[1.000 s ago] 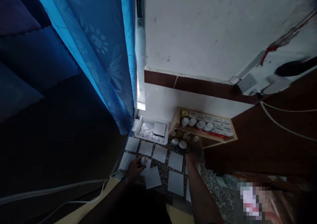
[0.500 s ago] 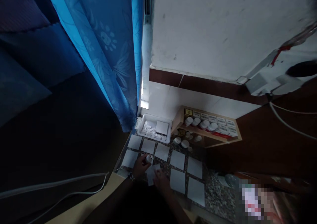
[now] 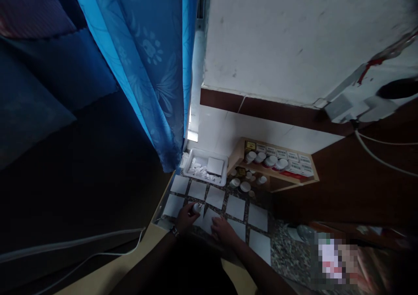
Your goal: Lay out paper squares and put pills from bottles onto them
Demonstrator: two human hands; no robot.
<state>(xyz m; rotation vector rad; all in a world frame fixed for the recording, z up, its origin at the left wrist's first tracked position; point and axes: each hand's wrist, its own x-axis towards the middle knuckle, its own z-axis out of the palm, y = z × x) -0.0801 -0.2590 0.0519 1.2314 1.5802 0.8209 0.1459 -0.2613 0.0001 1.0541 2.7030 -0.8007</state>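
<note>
Squares of white paper lie in rows on a speckled stone counter [image 3: 287,251]. My left hand [image 3: 185,219] is closed around a small white bottle [image 3: 197,207] with an open-looking top, held over one of the squares. To its right, my right hand [image 3: 224,229] has its fingers curled at the right edge of a slightly tilted paper square [image 3: 209,216]. The fingertips appear to pinch that edge, though the dim light blurs them. Other squares, such as a back-row sheet [image 3: 235,206], lie flat around both hands.
Behind the papers stands a white tray [image 3: 187,169] with small white pieces and a stack of paper. A wooden shelf [image 3: 294,182] beside it holds small boxes and white-capped bottles, with more containers below. A blue curtain [image 3: 153,90] hangs at the left.
The paper square at my right hand has moved slightly up and now lies flatter in the front row. My right hand has shifted up and right; my left still holds the bottle.
</note>
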